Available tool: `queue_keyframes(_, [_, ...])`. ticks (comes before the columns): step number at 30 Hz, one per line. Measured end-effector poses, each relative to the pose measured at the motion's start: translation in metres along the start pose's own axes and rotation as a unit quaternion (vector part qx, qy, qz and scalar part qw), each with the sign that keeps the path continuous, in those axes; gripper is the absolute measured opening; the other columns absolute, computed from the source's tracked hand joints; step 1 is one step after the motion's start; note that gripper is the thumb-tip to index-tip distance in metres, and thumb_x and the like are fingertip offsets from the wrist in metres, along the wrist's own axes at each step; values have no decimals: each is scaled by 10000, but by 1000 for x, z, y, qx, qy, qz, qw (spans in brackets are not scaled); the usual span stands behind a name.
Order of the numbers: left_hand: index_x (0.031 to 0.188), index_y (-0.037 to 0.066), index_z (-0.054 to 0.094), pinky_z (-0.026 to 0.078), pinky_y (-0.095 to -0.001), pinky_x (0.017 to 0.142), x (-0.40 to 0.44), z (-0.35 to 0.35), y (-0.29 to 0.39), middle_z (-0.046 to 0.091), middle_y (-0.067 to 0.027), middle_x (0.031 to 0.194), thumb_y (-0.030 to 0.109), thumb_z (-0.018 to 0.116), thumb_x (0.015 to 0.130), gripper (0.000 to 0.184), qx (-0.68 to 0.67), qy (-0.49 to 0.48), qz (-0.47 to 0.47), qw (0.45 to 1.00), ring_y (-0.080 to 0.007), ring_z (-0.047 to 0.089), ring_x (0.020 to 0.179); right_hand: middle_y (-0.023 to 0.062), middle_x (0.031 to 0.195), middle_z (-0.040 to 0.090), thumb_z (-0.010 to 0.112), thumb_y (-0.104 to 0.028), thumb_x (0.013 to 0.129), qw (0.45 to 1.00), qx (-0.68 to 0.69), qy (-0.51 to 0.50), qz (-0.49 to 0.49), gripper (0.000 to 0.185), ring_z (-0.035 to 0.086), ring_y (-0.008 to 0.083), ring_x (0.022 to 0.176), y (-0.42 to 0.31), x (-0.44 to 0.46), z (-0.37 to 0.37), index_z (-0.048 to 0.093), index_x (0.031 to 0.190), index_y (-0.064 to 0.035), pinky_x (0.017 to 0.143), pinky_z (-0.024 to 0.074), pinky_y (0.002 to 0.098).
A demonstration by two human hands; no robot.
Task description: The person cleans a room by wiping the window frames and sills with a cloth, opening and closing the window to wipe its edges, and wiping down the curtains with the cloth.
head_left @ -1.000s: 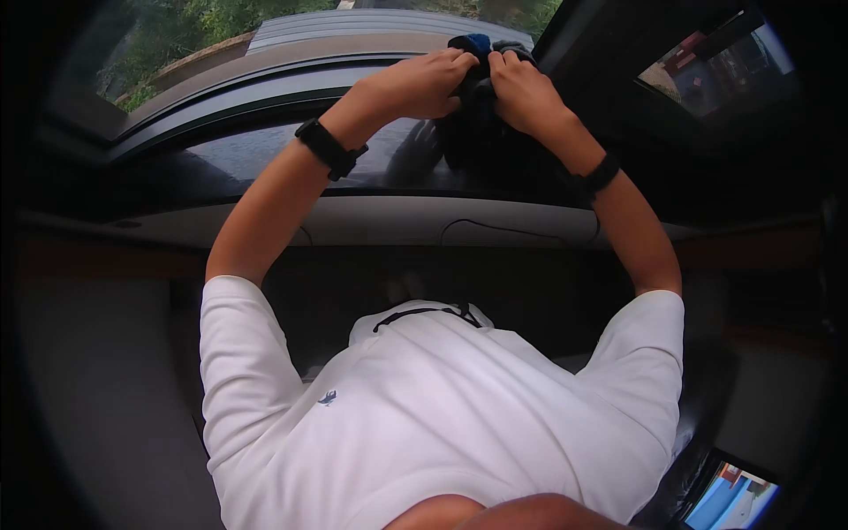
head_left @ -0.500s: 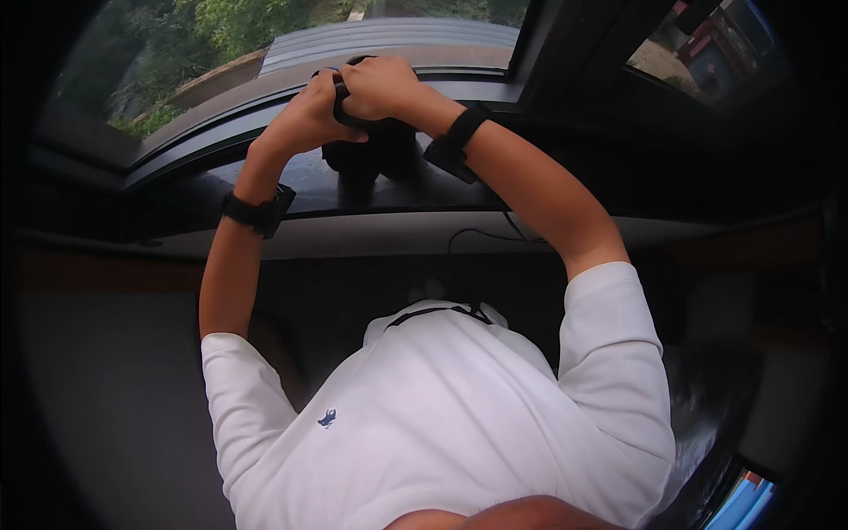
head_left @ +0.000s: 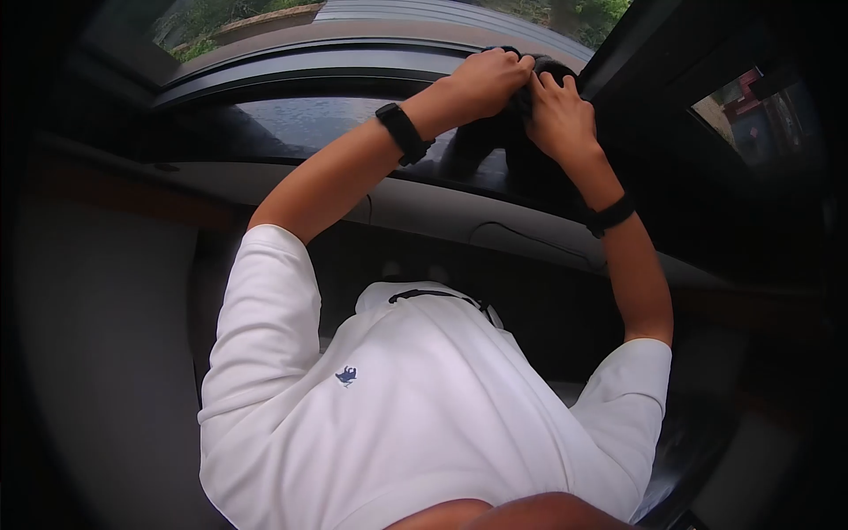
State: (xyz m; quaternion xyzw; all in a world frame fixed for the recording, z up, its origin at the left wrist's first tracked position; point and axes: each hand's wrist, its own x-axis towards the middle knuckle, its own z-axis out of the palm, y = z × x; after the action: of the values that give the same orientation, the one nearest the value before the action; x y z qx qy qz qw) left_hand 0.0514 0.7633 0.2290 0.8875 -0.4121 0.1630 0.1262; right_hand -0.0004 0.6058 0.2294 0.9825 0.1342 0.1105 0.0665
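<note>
Head view: The left hand [head_left: 488, 84] and right hand [head_left: 563, 117] meet at a dark bundle [head_left: 556, 66], apparently cloth, near the lower right corner of the window frame [head_left: 318, 65]. Left grip — fingers curled closed on the bundle's left side. Right grip — fingers bent and closed on its near side; thumb contact cannot be determined. A glossy dark sill [head_left: 305, 122] lies below the hands, reflecting them. Each wrist carries a black band [head_left: 403, 134]. A thin cable [head_left: 530, 236] runs along the pale panel [head_left: 424, 205] beneath the sill.
</note>
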Motion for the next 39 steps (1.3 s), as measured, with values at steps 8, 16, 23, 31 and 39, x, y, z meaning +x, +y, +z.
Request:
queue_keyframes(8, [1118,-47,526,560,-411,784,19,13,-8,650,-212,1035,-86,628,786,349,-39,-32,37,998,-360,649,983,122,1112,613,618,-7,766,996,81,-20,0,558,574,382,1054,38,11,9,524,1307,-105,877,535,464])
queue_keyframes(16, [963,-29,633,562,-388,795,33,30,-18,660,-194,991,12,633,844,126,-46,-97,92,990,-336,667,948,196,1098,640,664,-89,762,998,25,-25,57,465,612,411,1047,75,27,37,578,1218,-50,923,512,463])
queue_keyframes(23, [976,12,685,562,-409,808,1,4,-42,650,-193,1075,-1,684,796,180,15,-118,10,993,-356,668,958,215,1081,669,695,-188,769,991,-6,-98,91,344,660,380,1020,4,52,10,645,1062,-13,871,554,451])
queue_keyframes(31, [964,36,668,542,-434,846,-74,-22,-92,642,-170,1079,45,651,806,159,95,-169,-135,972,-357,624,1036,205,1132,624,696,-197,765,990,131,-8,-44,372,603,368,1084,-90,78,24,646,1073,5,894,547,443])
queue_keyframes(39, [908,-13,593,493,-457,868,-80,-35,-109,625,-225,987,-15,591,759,148,39,-215,-130,967,-397,581,1035,162,1138,581,647,-65,754,961,261,56,-67,355,522,380,1107,-105,57,35,608,1104,-29,880,552,445])
